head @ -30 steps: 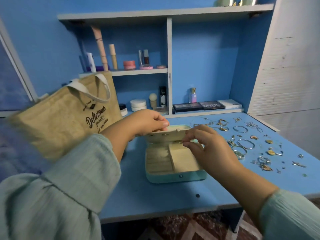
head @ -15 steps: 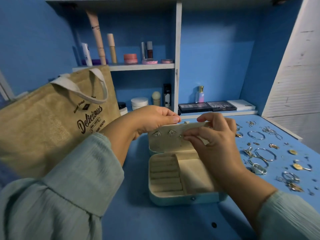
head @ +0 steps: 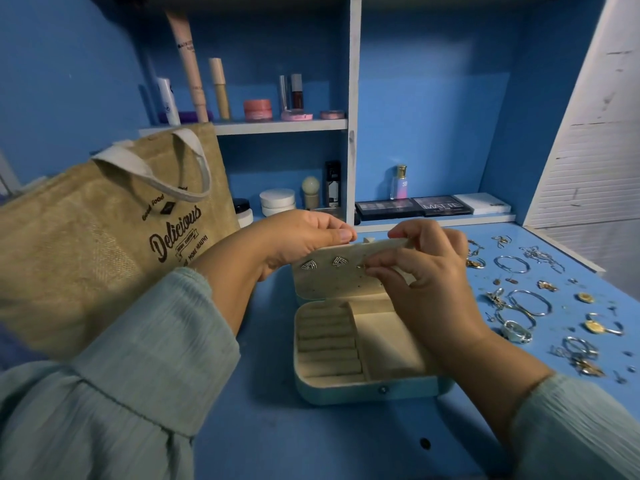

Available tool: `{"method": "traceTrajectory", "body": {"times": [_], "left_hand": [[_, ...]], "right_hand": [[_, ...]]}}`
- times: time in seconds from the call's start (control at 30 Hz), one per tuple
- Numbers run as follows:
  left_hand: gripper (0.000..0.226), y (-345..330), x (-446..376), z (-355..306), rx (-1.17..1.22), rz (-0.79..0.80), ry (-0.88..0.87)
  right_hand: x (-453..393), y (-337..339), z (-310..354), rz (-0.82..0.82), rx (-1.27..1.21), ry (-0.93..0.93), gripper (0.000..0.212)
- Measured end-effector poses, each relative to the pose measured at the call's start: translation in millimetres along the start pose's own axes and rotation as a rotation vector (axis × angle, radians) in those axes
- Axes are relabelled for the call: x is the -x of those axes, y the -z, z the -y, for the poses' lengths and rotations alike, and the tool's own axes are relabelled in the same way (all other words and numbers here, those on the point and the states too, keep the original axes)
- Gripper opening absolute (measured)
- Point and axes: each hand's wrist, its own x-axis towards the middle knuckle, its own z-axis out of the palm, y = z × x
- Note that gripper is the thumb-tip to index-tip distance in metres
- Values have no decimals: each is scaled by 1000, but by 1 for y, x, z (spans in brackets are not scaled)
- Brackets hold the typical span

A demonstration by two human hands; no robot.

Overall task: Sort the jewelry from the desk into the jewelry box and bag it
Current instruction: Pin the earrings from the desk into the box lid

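Note:
A pale green jewelry box (head: 374,389) stands open on the blue desk (head: 277,427), with beige ring rolls and a bare tray inside. My left hand (head: 298,242) grips the top edge of its raised lid (head: 332,282). Two silver triangular earrings (head: 323,263) are pinned to the lid's lining. My right hand (head: 426,271) pinches a small earring (head: 362,266) against the lid, right of that pair. Several rings, hoops and gold pieces (head: 526,303) lie scattered on the desk to the right. A jute bag (head: 104,237) printed "Delicious" stands at the left.
Shelves behind the desk carry cosmetics: tubes and jars (head: 256,109) on the upper shelf, white tubs (head: 277,201), a perfume bottle (head: 400,183) and eyeshadow palettes (head: 415,206) below. A white slatted panel (head: 588,168) bounds the right side.
The view has moved closer and lower onto the box. The lid has been tilted up from nearly flat, showing the pinned pair. My right hand has moved onto the lid lining with a small earring.

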Motion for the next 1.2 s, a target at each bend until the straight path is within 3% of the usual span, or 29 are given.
{"method": "traceTrajectory", "body": {"times": [0.37, 0.53, 0.63, 0.9, 1.2], "left_hand": [[9, -5, 4, 4, 19, -19, 34], [18, -8, 9, 7, 19, -21, 30], [13, -9, 15, 4, -34, 24, 32], [11, -19, 25, -11, -282, 56, 58], [10, -25, 28, -15, -372, 63, 71]], "right_hand": [[0, 3, 5, -82, 41, -13, 8], [4, 7, 8, -70, 103, 6, 25], [12, 10, 6, -92, 131, 79, 23], [27, 17, 8, -140, 164, 21, 19], [34, 14, 7, -153, 87, 44, 19]]}}
